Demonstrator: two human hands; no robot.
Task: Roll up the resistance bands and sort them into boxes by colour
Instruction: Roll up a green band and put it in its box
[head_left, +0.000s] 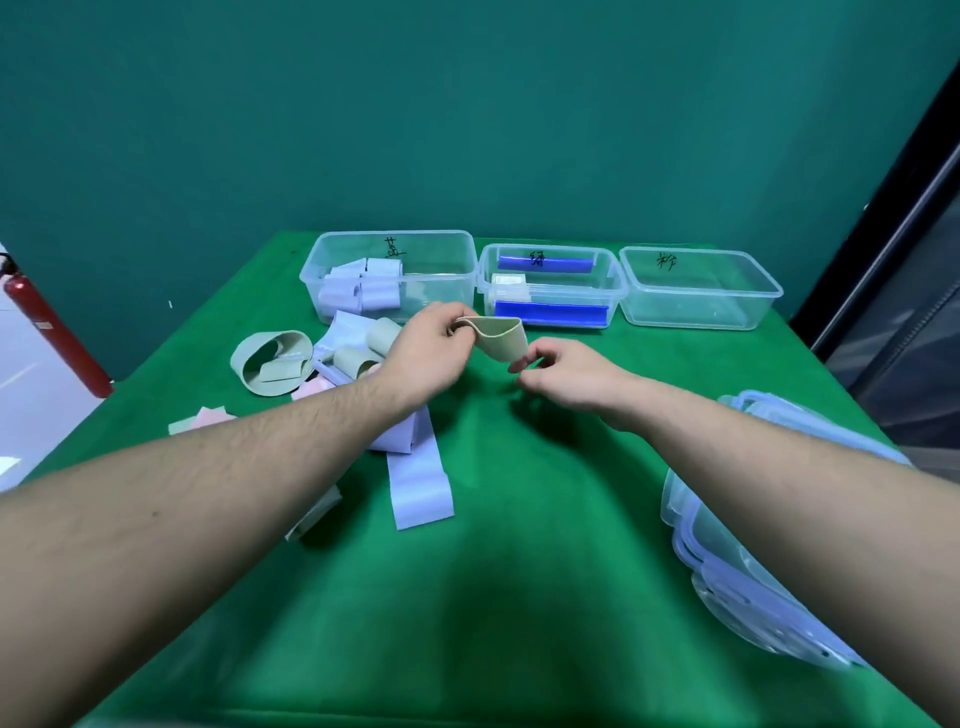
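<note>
Rolling the green band above the table: my left hand pinches its coiled end; my right hand pinches the loose end. I keep tension even, edges aligned.

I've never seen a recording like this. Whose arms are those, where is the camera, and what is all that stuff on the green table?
There is no machine here: these are a person's two bare arms, filmed by one camera worn on the head, looking forward and down. The left hand pinches one end of a green band, folded into a loop. The right hand is at its other end, fingers curled; whether it grips is unclear. On the green table stand three clear boxes. The left box holds rolled pale blue bands, the middle box dark blue rolls, and the right box looks empty. Loose bands lie at the left, and box lids are stacked at the right.
</note>
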